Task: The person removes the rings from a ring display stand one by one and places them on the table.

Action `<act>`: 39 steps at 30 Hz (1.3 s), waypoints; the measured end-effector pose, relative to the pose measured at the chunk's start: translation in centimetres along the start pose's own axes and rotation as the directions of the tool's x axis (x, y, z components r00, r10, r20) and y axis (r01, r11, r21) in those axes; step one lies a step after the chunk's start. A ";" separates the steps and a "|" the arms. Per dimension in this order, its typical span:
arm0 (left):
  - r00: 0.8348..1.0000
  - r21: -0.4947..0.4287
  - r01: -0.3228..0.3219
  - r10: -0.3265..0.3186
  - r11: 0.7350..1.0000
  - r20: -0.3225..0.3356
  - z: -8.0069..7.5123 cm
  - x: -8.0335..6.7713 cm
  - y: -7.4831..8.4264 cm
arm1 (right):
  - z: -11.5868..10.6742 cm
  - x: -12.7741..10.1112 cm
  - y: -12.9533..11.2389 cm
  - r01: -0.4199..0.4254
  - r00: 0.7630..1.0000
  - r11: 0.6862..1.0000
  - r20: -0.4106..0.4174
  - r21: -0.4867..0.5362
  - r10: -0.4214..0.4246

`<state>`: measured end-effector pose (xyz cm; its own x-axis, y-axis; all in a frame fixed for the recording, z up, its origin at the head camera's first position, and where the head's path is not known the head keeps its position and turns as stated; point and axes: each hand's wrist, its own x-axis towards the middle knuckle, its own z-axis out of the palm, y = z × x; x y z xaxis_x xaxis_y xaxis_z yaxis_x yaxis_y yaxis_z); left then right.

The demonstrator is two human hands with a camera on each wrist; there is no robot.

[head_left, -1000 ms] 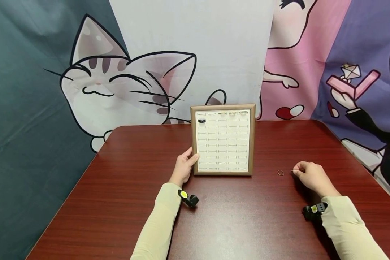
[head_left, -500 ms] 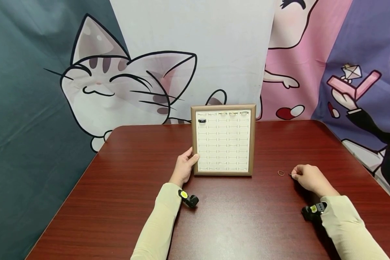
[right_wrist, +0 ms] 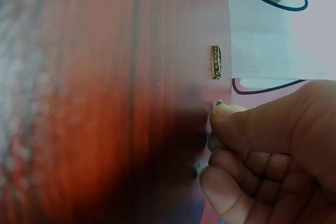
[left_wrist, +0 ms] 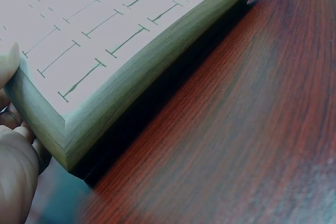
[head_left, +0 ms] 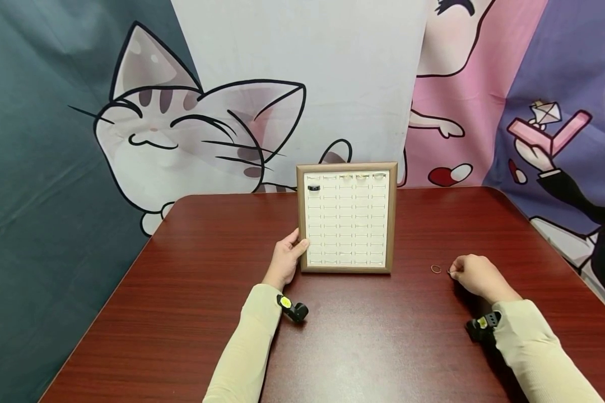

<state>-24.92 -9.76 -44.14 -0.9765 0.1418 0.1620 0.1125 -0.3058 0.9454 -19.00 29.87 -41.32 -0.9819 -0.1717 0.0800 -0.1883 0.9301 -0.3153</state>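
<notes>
My left hand grips the lower left side of a wood-framed ring display board, thumb on the front and fingers behind. The board stands upright with rows of slits in its cream face. A dark ring sits at the left of its second row, and several gold and silver rings line the top row. My right hand pinches a small ring between thumb and fingertips, mostly hidden by them, low over the table. Just left of those fingertips lies a loose gold ring, with a patterned band in the right wrist view.
The reddish-brown wooden table reaches back to a cartoon-printed cloth backdrop. Each wrist wears a small black camera, one on the left wrist and one on the right.
My right hand has moved slightly left and down, closer to the loose gold ring, with the small ring in its fingertips. The left hand and the board stay in place.
</notes>
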 end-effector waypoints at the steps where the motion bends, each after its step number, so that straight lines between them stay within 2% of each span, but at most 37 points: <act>1: 1.000 0.002 -0.001 0.001 1.000 0.001 0.0 0.0 0.0 | 0.0 0.0 0.0 -0.004 1.000 1.000 0.004 -0.002 0.004; 23: 1.000 0.002 -0.012 0.012 1.000 -0.007 0.0 0.0 0.0 | -0.4 0.1 -0.1 -0.048 0.998 0.999 0.038 0.026 0.047; 27: 1.000 0.008 -0.010 0.010 1.000 0.002 0.0 -0.1 0.0 | -0.3 -0.1 0.0 -0.075 0.997 0.993 0.025 0.097 0.073; 32: 1.000 0.005 -0.008 0.008 1.000 0.008 0.0 -0.1 0.0 | -0.8 0.0 -0.6 -0.123 0.992 0.968 0.003 0.218 0.125; 36: 1.000 0.006 -0.007 0.007 1.000 0.005 0.0 -0.1 0.1 | -1.8 0.7 -2.1 -0.115 0.990 0.953 -0.044 0.282 0.132; 39: 1.000 0.014 -0.006 0.006 1.000 0.004 0.0 -0.1 0.1 | -2.6 1.5 -3.8 -0.079 0.987 0.940 -0.106 0.331 0.120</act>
<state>-24.86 -9.83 -44.06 -0.9752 0.1433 0.1688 0.1210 -0.2934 0.9483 -19.72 26.94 -37.58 -0.9896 -0.0234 0.1418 -0.1067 0.7809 -0.6155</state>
